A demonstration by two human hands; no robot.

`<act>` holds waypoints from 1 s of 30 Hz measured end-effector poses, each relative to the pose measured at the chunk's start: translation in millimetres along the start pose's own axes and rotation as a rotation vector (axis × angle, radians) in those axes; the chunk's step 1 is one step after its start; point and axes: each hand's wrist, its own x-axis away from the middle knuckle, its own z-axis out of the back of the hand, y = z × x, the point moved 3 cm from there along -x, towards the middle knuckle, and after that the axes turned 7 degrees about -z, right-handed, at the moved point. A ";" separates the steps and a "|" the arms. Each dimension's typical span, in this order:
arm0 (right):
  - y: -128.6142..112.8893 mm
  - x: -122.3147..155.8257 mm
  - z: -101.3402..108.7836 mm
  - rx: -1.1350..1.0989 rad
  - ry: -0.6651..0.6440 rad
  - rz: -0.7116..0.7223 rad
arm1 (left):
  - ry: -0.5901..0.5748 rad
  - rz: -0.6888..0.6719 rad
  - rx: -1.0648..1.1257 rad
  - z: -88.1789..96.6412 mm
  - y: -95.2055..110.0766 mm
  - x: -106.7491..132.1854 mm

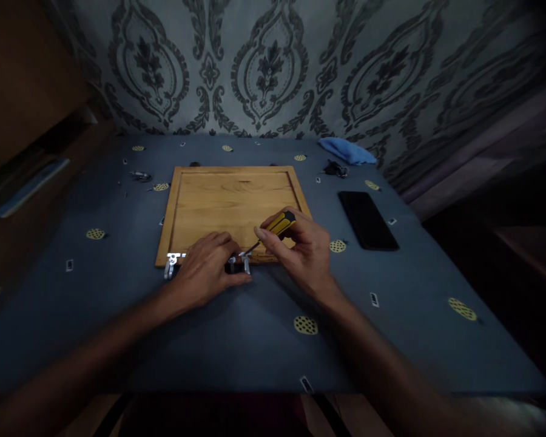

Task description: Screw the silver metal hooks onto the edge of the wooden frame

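A square wooden panel (230, 197) with a raised frame lies flat on the blue patterned cloth. A shiny metal bracket with hooks (171, 262) sits along its near edge. My left hand (207, 270) lies over the bracket, fingers curled down on it. My right hand (300, 246) grips a screwdriver with a yellow and black handle (281, 223). Its tip points down-left at the bracket, close to my left fingertips.
A black phone (367, 220) lies right of the panel. A blue cloth (346, 150) and a dark small object (335, 169) sit at the back right. A small metal part (139, 176) lies at the back left. Patterned wallpaper rises behind; a wooden shelf stands left.
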 end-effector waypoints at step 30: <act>2.8 1.2 -2.3 -0.085 -0.068 -0.092 | 0.010 0.011 0.026 0.5 1.1 0.7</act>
